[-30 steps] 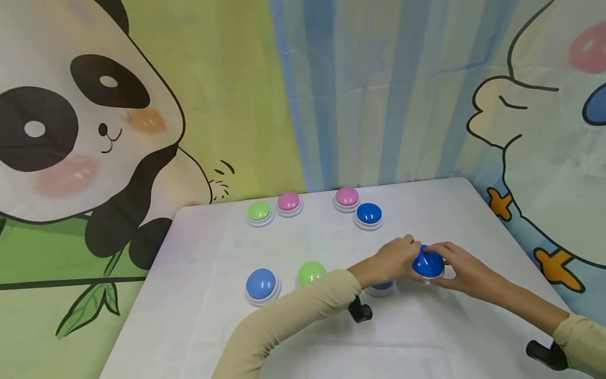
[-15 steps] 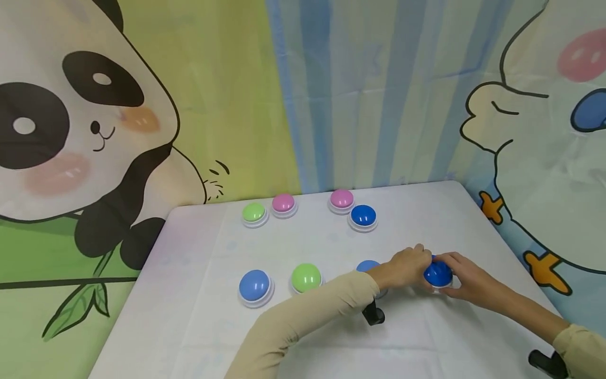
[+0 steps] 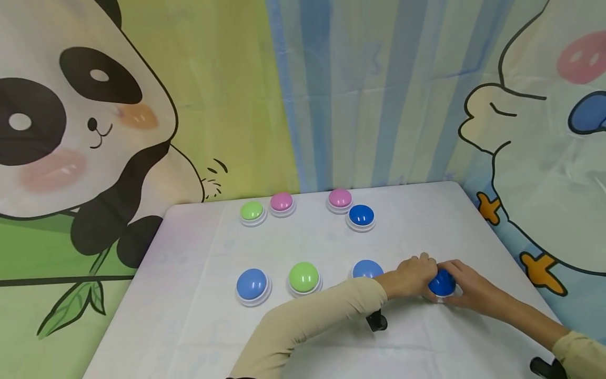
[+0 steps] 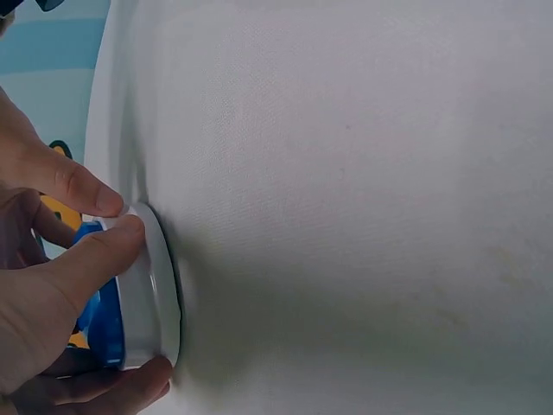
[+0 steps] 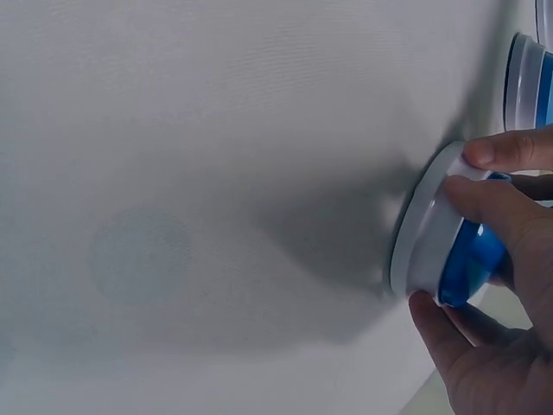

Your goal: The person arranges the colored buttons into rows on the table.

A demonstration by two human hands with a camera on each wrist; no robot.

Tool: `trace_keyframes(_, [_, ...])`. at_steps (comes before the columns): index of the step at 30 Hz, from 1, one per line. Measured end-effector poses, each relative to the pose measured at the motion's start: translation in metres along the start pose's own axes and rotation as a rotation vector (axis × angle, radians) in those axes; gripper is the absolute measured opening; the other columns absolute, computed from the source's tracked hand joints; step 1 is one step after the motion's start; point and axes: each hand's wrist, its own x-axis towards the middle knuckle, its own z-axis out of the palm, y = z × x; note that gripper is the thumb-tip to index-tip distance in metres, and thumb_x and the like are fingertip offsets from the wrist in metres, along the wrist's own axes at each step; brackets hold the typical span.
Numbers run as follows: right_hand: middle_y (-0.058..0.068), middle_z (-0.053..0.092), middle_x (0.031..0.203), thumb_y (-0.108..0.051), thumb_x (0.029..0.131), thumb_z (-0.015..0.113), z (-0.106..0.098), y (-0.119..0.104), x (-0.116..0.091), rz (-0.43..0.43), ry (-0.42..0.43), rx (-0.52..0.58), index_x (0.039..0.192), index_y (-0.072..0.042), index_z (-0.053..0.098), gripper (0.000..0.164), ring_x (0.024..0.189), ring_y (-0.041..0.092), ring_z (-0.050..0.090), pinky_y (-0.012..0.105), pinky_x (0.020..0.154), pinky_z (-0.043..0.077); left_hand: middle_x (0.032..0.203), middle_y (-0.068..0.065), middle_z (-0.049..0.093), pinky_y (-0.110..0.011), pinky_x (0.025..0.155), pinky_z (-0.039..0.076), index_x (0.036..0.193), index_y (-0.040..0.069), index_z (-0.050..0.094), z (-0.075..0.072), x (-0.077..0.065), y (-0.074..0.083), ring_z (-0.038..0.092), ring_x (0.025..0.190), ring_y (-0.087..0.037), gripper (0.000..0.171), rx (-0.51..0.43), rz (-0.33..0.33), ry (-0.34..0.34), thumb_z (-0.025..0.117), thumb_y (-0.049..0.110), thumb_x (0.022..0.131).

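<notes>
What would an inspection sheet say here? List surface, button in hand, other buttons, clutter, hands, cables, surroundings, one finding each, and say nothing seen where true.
Surface: white table, faintly creased.
Button in hand: held dark blue button, dome on white base.
Far buttons: far green button, left pink button, right pink button, far dark blue button.
Near buttons: left light blue button, near green button, right light blue button, partly hidden by the left arm.
Clutter: nothing seen.
Hands: left hand and right hand both grip the held button.
Cables: nothing seen.
Surroundings: panda picture, striped backdrop, white cartoon figure.
</notes>
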Motion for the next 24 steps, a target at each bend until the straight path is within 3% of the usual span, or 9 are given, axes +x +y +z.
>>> trace_keyframes(8, [0.019, 0.057, 0.117, -0.014, 0.063, 0.089, -0.001, -0.001, 0.003, -0.03, -0.015, -0.007, 0.122, -0.003, 0.048, 0.073, 0.106, 0.036, 0.06, 0.05, 0.085, 0.055, 0.109, 0.01, 0.055, -0.013, 0.071, 0.05, 0.125, 0.023, 0.053, 0.003, -0.001, 0.0, 0.055, 0.089, -0.001, 0.069, -0.03, -0.038, -0.026, 0.075, 0.061, 0.072])
trace_keyframes(13, [0.022, 0.056, 0.12, -0.022, 0.064, 0.089, -0.012, -0.009, 0.009, -0.022, -0.072, -0.012, 0.125, -0.002, 0.046, 0.077, 0.107, 0.04, 0.059, 0.052, 0.084, 0.056, 0.111, 0.011, 0.053, -0.014, 0.072, 0.049, 0.13, 0.023, 0.049, -0.007, -0.01, -0.012, 0.052, 0.091, -0.002, 0.077, -0.054, -0.023, -0.042, 0.071, 0.068, 0.071])
trace_keyframes(17, [0.025, 0.055, 0.126, -0.024, 0.067, 0.088, -0.021, -0.021, 0.021, 0.024, -0.054, -0.025, 0.129, -0.001, 0.048, 0.077, 0.113, 0.045, 0.055, 0.055, 0.085, 0.055, 0.12, 0.008, 0.055, -0.014, 0.079, 0.051, 0.138, 0.019, 0.045, -0.027, -0.02, -0.044, 0.054, 0.097, -0.004, 0.083, -0.131, -0.026, -0.033, 0.069, 0.066, 0.075])
trace_keyframes(21, [0.027, 0.053, 0.128, -0.021, 0.072, 0.084, -0.025, -0.031, 0.038, 0.024, -0.034, -0.026, 0.131, -0.001, 0.048, 0.072, 0.116, 0.046, 0.054, 0.055, 0.086, 0.055, 0.134, 0.0, 0.055, -0.021, 0.092, 0.053, 0.145, 0.013, 0.041, -0.044, -0.028, -0.085, 0.058, 0.113, -0.01, 0.085, -0.278, -0.114, -0.001, 0.071, 0.058, 0.079])
trace_keyframes(24, [0.026, 0.054, 0.13, -0.021, 0.075, 0.083, -0.025, -0.037, 0.051, -0.002, -0.023, -0.034, 0.131, -0.003, 0.048, 0.069, 0.116, 0.045, 0.054, 0.054, 0.085, 0.055, 0.14, -0.004, 0.053, -0.027, 0.098, 0.052, 0.147, 0.011, 0.039, -0.047, -0.032, -0.11, 0.056, 0.123, -0.014, 0.084, -0.358, -0.179, 0.026, 0.071, 0.053, 0.081])
